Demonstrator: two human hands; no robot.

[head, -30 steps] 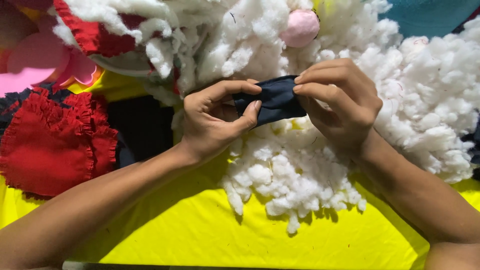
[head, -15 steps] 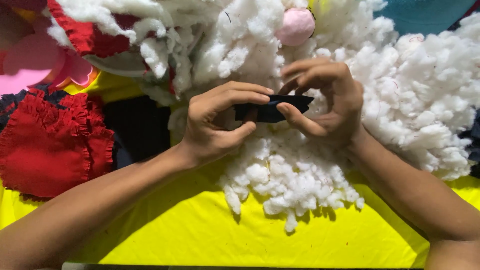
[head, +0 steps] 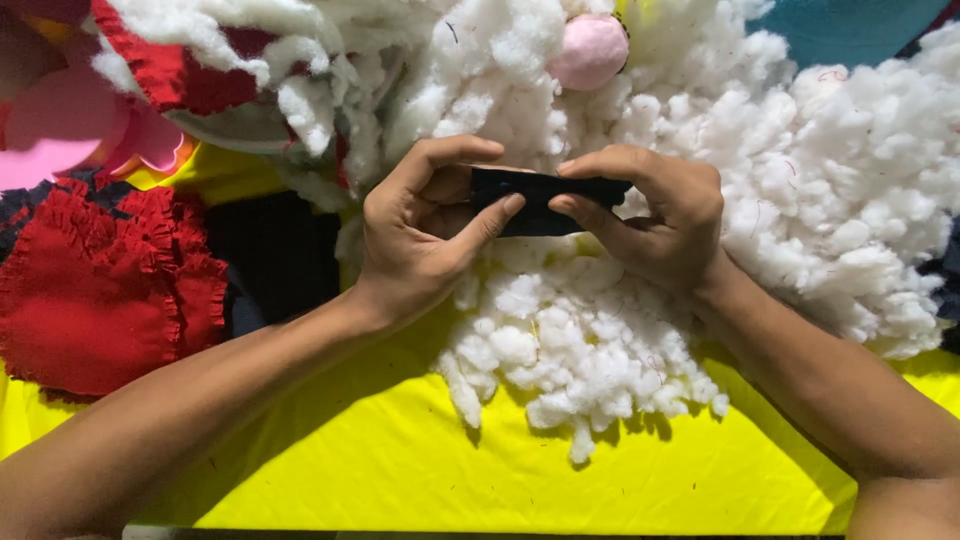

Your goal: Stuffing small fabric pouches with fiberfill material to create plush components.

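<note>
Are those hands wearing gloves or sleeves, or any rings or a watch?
Neither. The left hand and right hand are bare, with no gloves, rings, watch or bracelets showing. Both forearms are uncovered as far as the picture's edges, so no sleeve is in view. The fingernails look short and unpainted.
</note>
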